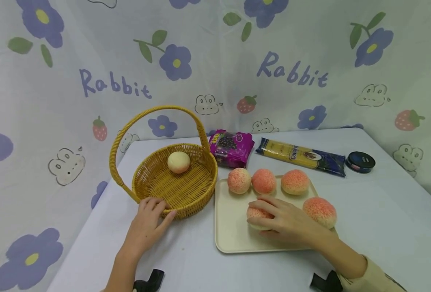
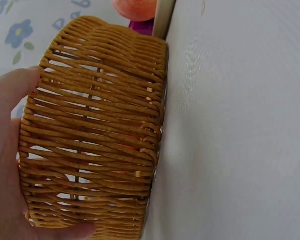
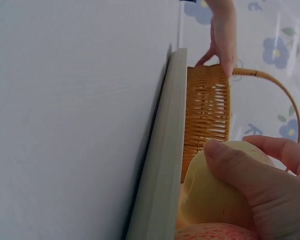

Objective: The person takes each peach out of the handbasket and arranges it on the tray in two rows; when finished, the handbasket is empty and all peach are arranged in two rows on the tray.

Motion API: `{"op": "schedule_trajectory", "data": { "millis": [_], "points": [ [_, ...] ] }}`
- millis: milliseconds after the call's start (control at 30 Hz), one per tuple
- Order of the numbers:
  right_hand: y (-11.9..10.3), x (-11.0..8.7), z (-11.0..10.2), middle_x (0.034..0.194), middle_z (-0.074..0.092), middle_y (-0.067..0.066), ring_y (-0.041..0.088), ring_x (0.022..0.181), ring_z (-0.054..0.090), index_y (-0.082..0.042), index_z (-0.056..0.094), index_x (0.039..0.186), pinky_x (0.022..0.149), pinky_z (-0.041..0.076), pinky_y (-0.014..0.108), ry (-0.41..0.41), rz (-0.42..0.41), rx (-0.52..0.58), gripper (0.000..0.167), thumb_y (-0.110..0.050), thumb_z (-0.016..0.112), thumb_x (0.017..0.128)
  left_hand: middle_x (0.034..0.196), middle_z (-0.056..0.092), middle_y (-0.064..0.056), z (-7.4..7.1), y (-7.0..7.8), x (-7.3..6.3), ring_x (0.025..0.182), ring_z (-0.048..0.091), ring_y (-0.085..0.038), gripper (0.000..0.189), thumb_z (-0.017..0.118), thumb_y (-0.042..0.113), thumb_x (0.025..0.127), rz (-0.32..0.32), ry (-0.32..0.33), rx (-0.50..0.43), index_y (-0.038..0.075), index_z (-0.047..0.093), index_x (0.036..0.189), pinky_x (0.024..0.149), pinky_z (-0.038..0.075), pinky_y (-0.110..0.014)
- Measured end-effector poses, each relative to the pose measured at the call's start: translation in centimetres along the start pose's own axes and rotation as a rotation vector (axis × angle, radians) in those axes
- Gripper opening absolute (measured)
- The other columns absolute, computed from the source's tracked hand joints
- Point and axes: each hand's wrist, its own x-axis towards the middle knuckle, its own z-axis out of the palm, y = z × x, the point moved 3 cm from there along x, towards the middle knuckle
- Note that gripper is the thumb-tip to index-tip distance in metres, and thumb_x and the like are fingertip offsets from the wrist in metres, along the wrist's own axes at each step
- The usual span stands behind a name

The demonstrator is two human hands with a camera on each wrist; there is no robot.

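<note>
My left hand [image 1: 146, 225] grips the near rim of a round wicker basket [image 1: 168, 188], fingers over the edge and thumb on the outer wall. Inside the basket lies one pale peach [image 1: 179, 162]. Over a cream tray [image 1: 233, 237], my right hand [image 1: 292, 223] holds a pink-speckled peach [image 1: 254, 213], its thumb and fingers curled round the sides. In the right wrist view that peach [image 3: 217, 200] shows its yellow side under the thumb. Several more peaches, among them a round one [image 1: 239, 181] at the back left, sit on the tray around the hand.
The basket's tall arched handle [image 1: 157, 108] rises on its far and left sides. Behind the tray lie a purple grape-print packet [image 1: 233, 148], a long yellow-and-blue pasta packet [image 1: 299, 156] and a round dark tin [image 1: 360, 161]. A printed cloth hangs behind the white table.
</note>
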Motion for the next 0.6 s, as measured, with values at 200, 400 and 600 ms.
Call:
{"op": "schedule_trajectory", "data": {
  "millis": [200, 400, 600],
  "points": [
    [-0.09, -0.14, 0.12, 0.129, 0.051, 0.006, 0.028, 0.121, 0.044, -0.023, 0.059, 0.121, 0.091, 0.043, 0.041, -0.008, 0.016, -0.026, 0.039, -0.032, 0.067, 0.083, 0.109, 0.052, -0.006, -0.08, 0.06, 0.09, 0.116, 0.035, -0.027, 0.037, 0.047, 0.050, 0.091, 0.008, 0.000, 0.006, 0.016, 0.061, 0.097, 0.083, 0.042, -0.052],
    [-0.25, -0.29, 0.35, 0.126, 0.052, 0.008, 0.026, 0.118, 0.047, -0.019, 0.061, 0.117, 0.091, 0.044, 0.038, 0.012, 0.034, 0.011, 0.040, -0.025, 0.072, 0.079, 0.109, 0.052, -0.006, 0.06, 0.02, -0.09, 0.115, 0.035, -0.028, 0.036, 0.047, 0.049, 0.091, 0.007, -0.007, 0.010, 0.016, 0.061, 0.096, 0.082, 0.042, -0.053],
    [-0.03, 0.01, 0.25, 0.123, 0.053, 0.007, 0.023, 0.115, 0.049, -0.018, 0.061, 0.112, 0.088, 0.046, 0.037, 0.031, 0.091, 0.041, 0.043, -0.023, 0.076, 0.073, 0.108, 0.052, -0.006, -0.08, 0.16, -0.05, 0.116, 0.035, -0.028, 0.037, 0.047, 0.049, 0.091, 0.009, 0.006, 0.005, 0.015, 0.061, 0.098, 0.083, 0.042, -0.052]
  ]
}}
